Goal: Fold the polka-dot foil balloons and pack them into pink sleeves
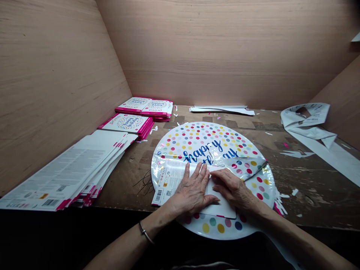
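Observation:
A round, flat foil balloon [194,135] with coloured dots and blue "happy" lettering lies in front of me, its front part reaching past the table edge. On top of it rests a printed cardboard packaging sleeve [174,174] with a barcode and small text. My left hand [195,187] lies flat on this sleeve, fingers stretched out. Beside it, my right hand [234,187] is closed, its fingers bent together at the sleeve's right part. What those fingers pinch is hidden. A creased foil fold [249,168] runs out just beyond my right hand.
Flat printed sleeves [70,161] lie fanned out at the left. Behind them are stacks of finished-looking packs [126,122]. White strips [222,109] lie along the back wall, and a crumpled paper band [312,129] at the right. Paper scraps dot the wooden table [306,180].

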A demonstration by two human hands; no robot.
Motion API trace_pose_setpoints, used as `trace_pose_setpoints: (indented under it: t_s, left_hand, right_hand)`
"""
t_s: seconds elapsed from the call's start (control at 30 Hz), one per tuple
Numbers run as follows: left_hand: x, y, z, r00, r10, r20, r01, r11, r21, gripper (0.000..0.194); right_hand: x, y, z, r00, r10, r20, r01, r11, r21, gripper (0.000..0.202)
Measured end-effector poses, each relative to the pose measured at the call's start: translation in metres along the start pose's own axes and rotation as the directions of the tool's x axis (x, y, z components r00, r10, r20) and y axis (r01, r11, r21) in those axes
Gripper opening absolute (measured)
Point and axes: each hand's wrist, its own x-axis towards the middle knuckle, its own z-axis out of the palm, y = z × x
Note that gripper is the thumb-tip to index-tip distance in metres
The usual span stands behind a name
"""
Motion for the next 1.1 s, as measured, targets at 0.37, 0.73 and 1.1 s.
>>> trace_pose_setpoints:
  t_s: [0.37,0.73,1.1]
  left_hand:
    - [0.0,0.0,0.0,1.0,-0.008,0.003,0.008,1.0,0.025,0.082]
    - [0.0,-0.001,0.002,1.0,0.016,-0.004,-0.016,1.0,0.024,0.083]
    - [0.0,-0.001,0.002,1.0,0.014,0.006,-0.013,1.0,-0.02,0.085]
  right_hand:
    - [0.004,-0.001,-0.002,0.998,-0.031,0.046,0.031,1.0,-0.005,0.021]
    - [0.022,-0.002,-0.014,0.956,0.259,0.14,-0.275,0.954,0.116,0.006]
    - [0.021,0.007,0.014,0.997,0.08,0.002,-0.078,0.974,-0.211,0.013]
